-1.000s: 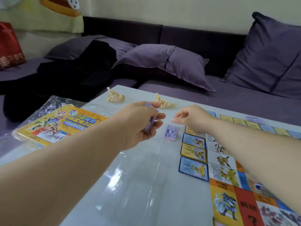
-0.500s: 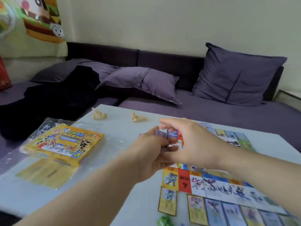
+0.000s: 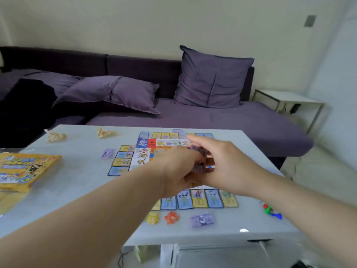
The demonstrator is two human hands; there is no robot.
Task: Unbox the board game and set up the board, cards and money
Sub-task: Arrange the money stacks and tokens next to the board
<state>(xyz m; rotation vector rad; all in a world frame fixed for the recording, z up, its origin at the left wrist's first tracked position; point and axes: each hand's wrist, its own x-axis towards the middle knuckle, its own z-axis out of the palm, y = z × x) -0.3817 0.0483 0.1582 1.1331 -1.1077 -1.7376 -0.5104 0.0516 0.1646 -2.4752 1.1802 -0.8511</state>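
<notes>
Over the middle of the game board (image 3: 152, 144), my left hand (image 3: 177, 171) grips a stack of purple play money (image 3: 200, 161). My right hand (image 3: 226, 165) meets it from the right and pinches the stack's upper edge. Property cards (image 3: 121, 162) line the board's left side, and more cards (image 3: 199, 198) lie along its near edge. One purple banknote (image 3: 107, 153) lies left of the board, another (image 3: 201, 219) near the front. The yellow game box (image 3: 21, 168) sits at the table's left edge.
Yellow (image 3: 153, 218) and orange (image 3: 171, 217) tokens lie near the front edge, with a green and blue piece (image 3: 271, 211) at the right. Two crumpled beige wrappers (image 3: 56, 136) lie at the far left. A purple sofa with cushions (image 3: 212, 78) runs behind the white table (image 3: 77, 180).
The view swung right and pulled back, showing the whole board. My hands came together on the money stack and now hold it over the board's centre.
</notes>
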